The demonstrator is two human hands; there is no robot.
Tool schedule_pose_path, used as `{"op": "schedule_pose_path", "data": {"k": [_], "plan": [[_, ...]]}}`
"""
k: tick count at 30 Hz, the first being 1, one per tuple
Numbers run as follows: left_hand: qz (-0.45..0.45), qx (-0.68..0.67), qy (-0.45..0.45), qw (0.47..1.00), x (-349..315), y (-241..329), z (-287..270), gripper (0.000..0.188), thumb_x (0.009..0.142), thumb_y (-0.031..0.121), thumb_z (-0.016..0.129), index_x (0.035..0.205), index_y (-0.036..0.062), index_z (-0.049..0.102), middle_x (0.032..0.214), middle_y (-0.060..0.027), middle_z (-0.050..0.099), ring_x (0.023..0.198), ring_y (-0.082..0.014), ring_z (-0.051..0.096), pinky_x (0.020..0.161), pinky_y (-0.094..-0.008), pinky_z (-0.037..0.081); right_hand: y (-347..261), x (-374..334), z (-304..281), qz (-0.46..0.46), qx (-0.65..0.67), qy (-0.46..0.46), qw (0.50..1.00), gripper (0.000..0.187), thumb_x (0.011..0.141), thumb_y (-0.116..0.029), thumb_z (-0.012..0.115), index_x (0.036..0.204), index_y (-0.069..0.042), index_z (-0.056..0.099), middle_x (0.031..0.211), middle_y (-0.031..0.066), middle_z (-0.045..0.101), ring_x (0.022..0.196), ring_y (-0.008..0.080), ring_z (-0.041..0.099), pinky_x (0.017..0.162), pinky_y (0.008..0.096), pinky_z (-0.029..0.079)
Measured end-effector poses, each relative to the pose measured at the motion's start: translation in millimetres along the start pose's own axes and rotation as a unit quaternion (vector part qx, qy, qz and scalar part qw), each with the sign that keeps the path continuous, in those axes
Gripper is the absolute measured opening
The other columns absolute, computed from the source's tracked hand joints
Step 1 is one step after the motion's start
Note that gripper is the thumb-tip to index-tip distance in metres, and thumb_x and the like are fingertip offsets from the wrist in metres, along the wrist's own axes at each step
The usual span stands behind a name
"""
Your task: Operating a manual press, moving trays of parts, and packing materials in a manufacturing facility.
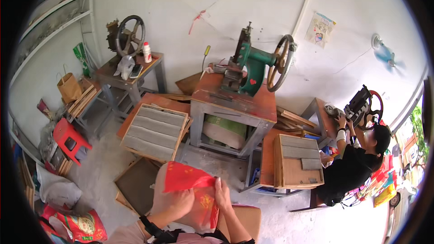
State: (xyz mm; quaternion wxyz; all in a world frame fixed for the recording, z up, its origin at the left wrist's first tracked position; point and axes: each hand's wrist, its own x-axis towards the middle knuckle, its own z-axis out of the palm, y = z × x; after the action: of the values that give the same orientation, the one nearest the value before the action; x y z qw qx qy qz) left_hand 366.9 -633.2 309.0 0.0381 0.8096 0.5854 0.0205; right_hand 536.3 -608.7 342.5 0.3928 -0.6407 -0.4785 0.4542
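Note:
Both my hands hold a red plastic bag (186,176) with yellow print, close in front of me at the lower middle. My left hand (181,202) has its fingers curled at the bag's red upper fold, and the fingertips are partly hidden. Along the bag's right edge, my right hand (222,194) pinches the plastic with the thumb up. The bag's left part looks pale and see-through. What it contains, if anything, I cannot make out. Beneath and to the right of it shows a brown seat or box top (246,219).
Ahead stands a green hand press (253,70) with a handwheel on a table (235,95). Wooden trays of grey strips rest at left (153,131) and right (296,153). A co-worker (350,167) sits at another press, far right. A red stool (70,138) is at left.

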Motion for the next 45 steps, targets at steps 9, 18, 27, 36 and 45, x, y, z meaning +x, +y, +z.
{"op": "schedule_pose_path", "data": {"k": [9,18,27,36,45], "plan": [[0.043,-0.078,-0.013,0.996,118.6,-12.9,25.6,0.022,0.073,0.015,0.05,0.088,0.0005,0.057,0.095,-0.0193,0.056,0.092,-0.0336,0.052,0.081,-0.0438,0.04,46.8,70.3,-50.1,0.33,0.309,-0.339,0.825,0.069,0.086,-0.057,0.026,0.126,-0.003,0.036,0.121,0.0109,0.047,0.11,0.0181,0.045,0.093,0.0309,0.036],[-0.123,-0.546,-0.566,0.605,141.0,16.8,-9.4,0.028,0.077,0.029,0.059,0.094,0.0066,0.058,0.077,-0.0096,0.062,0.067,-0.0244,0.06,0.06,-0.0378,0.047,69.1,135.8,-106.2,0.134,0.026,-0.1,0.986,0.064,0.09,-0.048,0.02,0.087,0.0,0.062,0.068,0.0149,0.06,0.068,0.0277,0.056,0.069,0.0387,0.042],[-0.272,-0.806,-0.408,0.332,283.9,-4.6,2.4,0.037,0.079,0.027,0.056,0.107,0.0022,0.05,0.094,-0.01,0.06,0.083,-0.025,0.059,0.075,-0.0381,0.046,-37.3,167.2,-100.1,-0.224,-0.14,-0.044,0.964,0.033,0.084,-0.025,0.044,0.109,-0.003,0.05,0.106,0.0224,0.049,0.099,0.034,0.049,0.084,0.0396,0.039],[-0.243,-0.908,-0.253,0.227,432.8,-110.9,-7.4,0.037,0.081,0.025,0.054,0.108,0.0012,0.049,0.098,-0.0105,0.059,0.087,-0.0251,0.058,0.08,-0.0394,0.045,-66.0,258.9,-26.3,-0.18,-0.281,-0.071,0.94,0.038,0.076,-0.032,0.061,0.103,-0.009,0.049,0.057,0.0111,0.058,0.049,0.029,0.058,0.045,0.0385,0.046],[-0.233,-0.834,-0.426,0.262,448.2,-159.1,-47.5,0.033,0.086,0.019,0.047,0.112,-0.0015,0.045,0.111,-0.0142,0.051,0.101,-0.0272,0.051,0.09,-0.0406,0.038,-70.6,310.4,-48.5,-0.186,-0.362,0.013,0.913,0.023,0.071,-0.018,0.065,0.093,-0.012,0.059,0.064,0.0085,0.061,0.056,0.0239,0.06,0.049,0.0323,0.048]]}}
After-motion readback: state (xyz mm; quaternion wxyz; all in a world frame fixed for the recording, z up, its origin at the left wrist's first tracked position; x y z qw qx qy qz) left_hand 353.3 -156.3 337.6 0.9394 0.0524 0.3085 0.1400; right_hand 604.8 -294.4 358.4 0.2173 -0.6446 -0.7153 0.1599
